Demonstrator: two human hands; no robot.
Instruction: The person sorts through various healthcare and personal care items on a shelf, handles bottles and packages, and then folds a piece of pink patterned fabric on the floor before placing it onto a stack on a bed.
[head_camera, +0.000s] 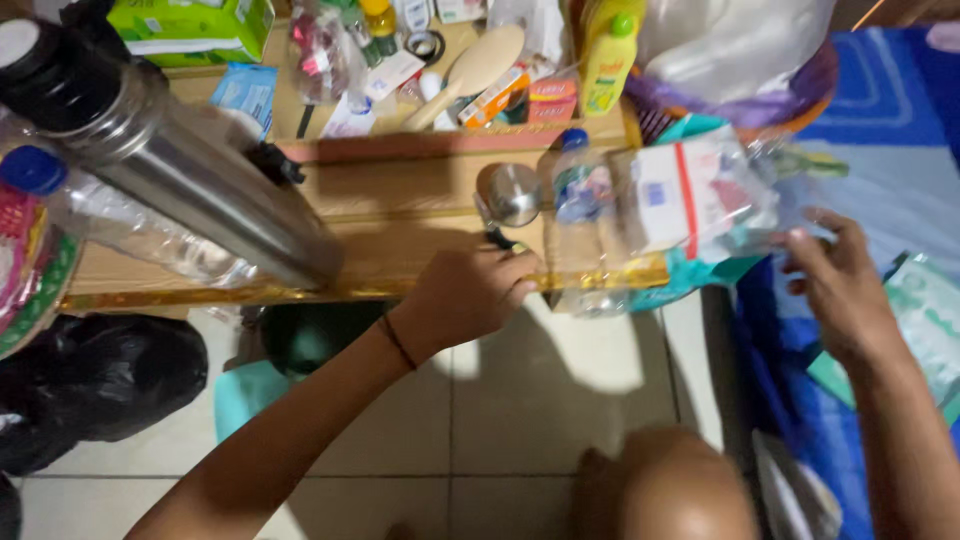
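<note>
The left hand (470, 292) rested at the front edge of the wooden counter (400, 215), its fingers curled under into a loose fist around a dark handle. That handle belonged to a small steel ladle (510, 193), whose round bowl lay on the counter just at twelve o'clock from the knuckles; the hand hid most of the handle, so how firmly it was gripped could not be told for sure.

The right hand (840, 285) was out at three o'clock, fingers spread and slightly bent, their tips touching the edge of a clear plastic bag (700, 195) with white and red packets inside. Whether the fingers pinched the film or only brushed it was hard to make out, as the plastic was see-through and blurred there.

Between the two hands stood a clear water bottle (580, 215) with a blue cap, partly veiled by the bag.

At nine o'clock a large steel flask (190, 170) with a black cap loomed close to the camera, out of focus, covering part of a second clear bottle (120, 225) lying behind it. At twelve o'clock, a cardboard tray (450, 135) held a wooden brush (475, 70), a yellow bottle (608, 55) and small packets too jumbled to name. A black bag (90, 385) sat on the tiled floor (520, 420) at eight o'clock, cut by the frame's edge. A knee (670, 490) filled the bottom edge.
</note>
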